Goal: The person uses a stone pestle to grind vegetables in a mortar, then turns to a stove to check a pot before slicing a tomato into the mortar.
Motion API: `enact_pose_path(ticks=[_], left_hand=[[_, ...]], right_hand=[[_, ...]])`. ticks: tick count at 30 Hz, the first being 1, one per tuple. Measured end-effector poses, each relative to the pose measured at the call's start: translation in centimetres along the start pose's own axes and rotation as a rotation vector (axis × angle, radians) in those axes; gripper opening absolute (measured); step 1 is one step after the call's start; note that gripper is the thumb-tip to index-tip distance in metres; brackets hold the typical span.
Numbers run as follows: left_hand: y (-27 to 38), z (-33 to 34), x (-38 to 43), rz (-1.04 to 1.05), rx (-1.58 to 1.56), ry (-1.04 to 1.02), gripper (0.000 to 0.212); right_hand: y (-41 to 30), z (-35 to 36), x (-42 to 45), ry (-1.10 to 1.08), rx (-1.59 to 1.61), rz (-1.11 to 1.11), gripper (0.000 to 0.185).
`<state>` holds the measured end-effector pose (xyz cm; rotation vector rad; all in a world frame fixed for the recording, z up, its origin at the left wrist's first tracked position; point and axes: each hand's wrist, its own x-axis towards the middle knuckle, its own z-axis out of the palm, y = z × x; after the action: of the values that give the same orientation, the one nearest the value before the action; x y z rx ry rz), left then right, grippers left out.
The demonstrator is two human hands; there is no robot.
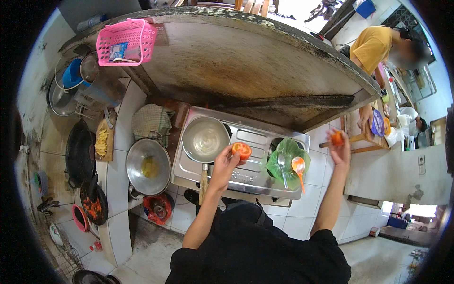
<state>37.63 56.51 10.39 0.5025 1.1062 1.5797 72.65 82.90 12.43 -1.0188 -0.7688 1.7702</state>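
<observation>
My left hand (224, 166) holds a cut tomato half (242, 151), its red cut face showing, above the gas stove (227, 181) and beside the saucepan (205, 139). Clear liquid seems to lie in that pan, whose wooden handle (204, 184) points toward me. Out to the right, my right hand (339, 151) is raised over the tiled floor, blurred, with an orange-red piece (337, 137), perhaps tomato, in its fingers. Between the hands, a green leaf-shaped plate (275, 161) rests on the right burner. A metal spoon (282, 168) and an orange-stained white spoon (298, 165) lie on it.
Left of the stove sits a metal wok (133, 174) with yellowish oil. Cut yellow pieces lie on a wooden board (107, 127) with a knife (108, 117). A pink basket (149, 39) tops the sooty partition (227, 67). Another person (372, 46) works at the far right.
</observation>
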Motion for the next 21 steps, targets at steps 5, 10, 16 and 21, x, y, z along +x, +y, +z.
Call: enact_pose_path(ticks=[5, 10, 16, 21], left_hand=[[0.8, 1.6, 0.9, 0.034, -0.024, -0.049, 0.047], [1.1, 1.3, 0.5, 0.07, -0.039, -0.023, 0.049], [2.3, 0.6, -0.9, 0.157, -0.062, 0.053, 0.056], [2.9, 0.4, -1.8, 0.296, -0.07, 0.046, 0.062]], right_hand=[[4.1, 12.3, -4.1, -0.763, 0.163, 0.183, 0.08], [5.0, 18.6, -5.0, -0.897, -0.03, 0.281, 0.05], [6.2, 23.3, -8.5, -0.89, -0.655, -0.091, 0.063], [6.9, 23.6, -9.0, -0.951, -0.657, -0.126, 0.059]])
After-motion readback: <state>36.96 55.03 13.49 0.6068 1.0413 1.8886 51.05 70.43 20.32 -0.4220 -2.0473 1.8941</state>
